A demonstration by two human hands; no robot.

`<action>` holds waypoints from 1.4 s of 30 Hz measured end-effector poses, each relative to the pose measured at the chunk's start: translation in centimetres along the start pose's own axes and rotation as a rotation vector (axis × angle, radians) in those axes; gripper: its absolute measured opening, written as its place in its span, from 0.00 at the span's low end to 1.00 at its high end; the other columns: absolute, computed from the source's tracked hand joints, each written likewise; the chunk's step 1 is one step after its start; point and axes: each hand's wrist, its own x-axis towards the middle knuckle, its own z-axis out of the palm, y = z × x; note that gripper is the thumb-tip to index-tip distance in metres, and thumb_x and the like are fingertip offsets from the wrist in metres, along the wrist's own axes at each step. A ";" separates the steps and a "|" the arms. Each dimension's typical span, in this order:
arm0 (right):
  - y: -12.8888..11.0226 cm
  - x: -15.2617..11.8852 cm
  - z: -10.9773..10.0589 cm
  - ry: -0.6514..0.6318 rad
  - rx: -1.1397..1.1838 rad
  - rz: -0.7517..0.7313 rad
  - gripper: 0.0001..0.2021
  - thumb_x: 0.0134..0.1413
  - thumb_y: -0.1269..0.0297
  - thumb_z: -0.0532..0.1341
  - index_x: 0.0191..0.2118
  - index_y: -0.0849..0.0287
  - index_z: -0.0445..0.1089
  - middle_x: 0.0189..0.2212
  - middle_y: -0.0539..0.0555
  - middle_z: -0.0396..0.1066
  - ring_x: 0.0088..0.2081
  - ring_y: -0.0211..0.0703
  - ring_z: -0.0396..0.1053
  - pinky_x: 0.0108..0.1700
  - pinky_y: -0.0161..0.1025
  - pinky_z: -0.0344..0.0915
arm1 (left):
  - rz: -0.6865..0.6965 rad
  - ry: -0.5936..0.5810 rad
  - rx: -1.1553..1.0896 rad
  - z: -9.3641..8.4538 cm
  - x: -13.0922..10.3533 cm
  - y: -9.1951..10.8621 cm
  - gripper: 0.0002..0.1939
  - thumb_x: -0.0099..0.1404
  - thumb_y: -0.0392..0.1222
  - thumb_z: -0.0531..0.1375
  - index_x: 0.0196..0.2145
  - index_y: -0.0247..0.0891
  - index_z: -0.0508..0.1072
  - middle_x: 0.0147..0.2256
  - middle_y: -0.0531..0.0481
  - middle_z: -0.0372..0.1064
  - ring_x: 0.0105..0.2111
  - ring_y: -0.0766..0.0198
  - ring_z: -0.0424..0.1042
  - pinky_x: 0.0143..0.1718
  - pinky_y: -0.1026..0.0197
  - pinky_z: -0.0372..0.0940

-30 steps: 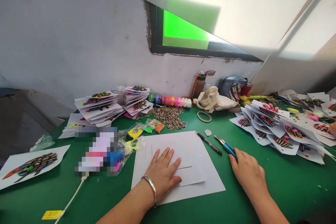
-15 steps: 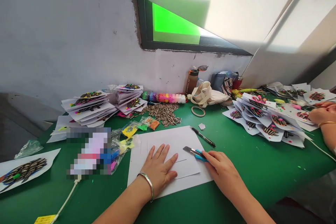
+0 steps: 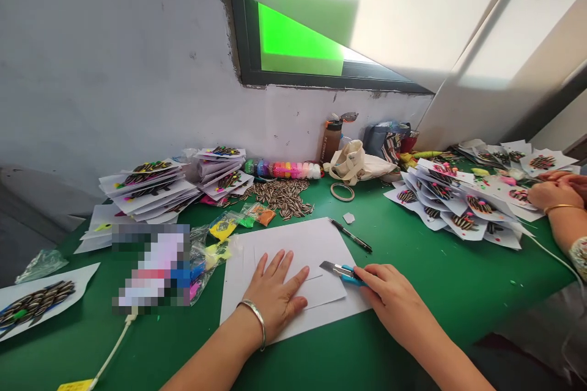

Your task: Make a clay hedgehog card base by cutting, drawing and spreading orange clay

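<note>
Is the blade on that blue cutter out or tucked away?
Out: the grey blade juts from the front of the blue cutter held in the right hand.

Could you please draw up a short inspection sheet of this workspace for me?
Surface: green table, small green bits at right.
Work items: smaller white paper on a large white sheet; utility knife, blade exposed, contact with the paper unclear.
Clutter: black pen, paper scrap, striped seeds, left card stack, right card stack.
Left hand: spread flat on the smaller white paper.
Right hand: gripping the utility knife's handle.
Cables: white cable leading to a pixelated item; thin white cord at right.
Surroundings: wall and window behind; another person's hands at far right.
</note>
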 end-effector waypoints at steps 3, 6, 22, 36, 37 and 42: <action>0.1 0.0 -0.2 0.008 -0.001 -0.009 0.18 0.57 0.69 0.52 0.50 0.51 0.69 0.42 0.56 0.70 0.42 0.48 0.67 0.42 0.44 0.67 | 0.001 0.001 -0.002 -0.1 0.0 0.1 0.27 0.67 0.60 0.42 0.62 0.57 0.48 0.66 0.46 0.37 0.64 0.46 0.36 0.60 0.36 0.33; 0.1 0.0 -0.3 0.006 0.010 -0.001 0.17 0.57 0.68 0.52 0.50 0.50 0.69 0.42 0.56 0.71 0.41 0.48 0.67 0.41 0.44 0.67 | -0.003 -0.003 -0.007 -0.2 -0.1 0.1 0.27 0.67 0.61 0.42 0.62 0.57 0.48 0.66 0.46 0.37 0.64 0.47 0.36 0.60 0.36 0.33; -0.3 -0.3 -0.7 -0.050 0.177 0.049 0.16 0.57 0.66 0.54 0.49 0.47 0.70 0.44 0.53 0.70 0.45 0.46 0.67 0.44 0.40 0.68 | 0.007 0.006 -0.014 -0.1 -0.1 0.0 0.27 0.67 0.60 0.42 0.62 0.57 0.48 0.66 0.47 0.38 0.64 0.47 0.36 0.60 0.37 0.32; 0.0 0.0 -0.8 -0.074 0.134 0.099 0.16 0.57 0.65 0.54 0.49 0.50 0.70 0.44 0.54 0.70 0.45 0.47 0.66 0.45 0.42 0.68 | 0.009 0.011 -0.005 0.1 -0.1 0.0 0.27 0.67 0.60 0.43 0.62 0.57 0.48 0.66 0.46 0.38 0.64 0.47 0.36 0.60 0.36 0.33; 0.0 0.0 -0.8 -0.071 0.131 0.097 0.16 0.57 0.65 0.54 0.49 0.50 0.71 0.44 0.54 0.70 0.45 0.47 0.66 0.45 0.42 0.68 | 0.008 0.011 -0.005 0.2 -0.1 -0.1 0.28 0.67 0.60 0.43 0.62 0.57 0.48 0.66 0.46 0.39 0.64 0.47 0.36 0.60 0.36 0.33; 0.1 -0.1 -0.7 -0.053 0.131 0.077 0.15 0.57 0.65 0.54 0.49 0.49 0.71 0.43 0.54 0.71 0.44 0.47 0.67 0.44 0.42 0.69 | 0.011 0.013 -0.008 0.2 0.0 -0.1 0.28 0.67 0.61 0.41 0.62 0.57 0.47 0.66 0.45 0.38 0.64 0.47 0.36 0.60 0.35 0.33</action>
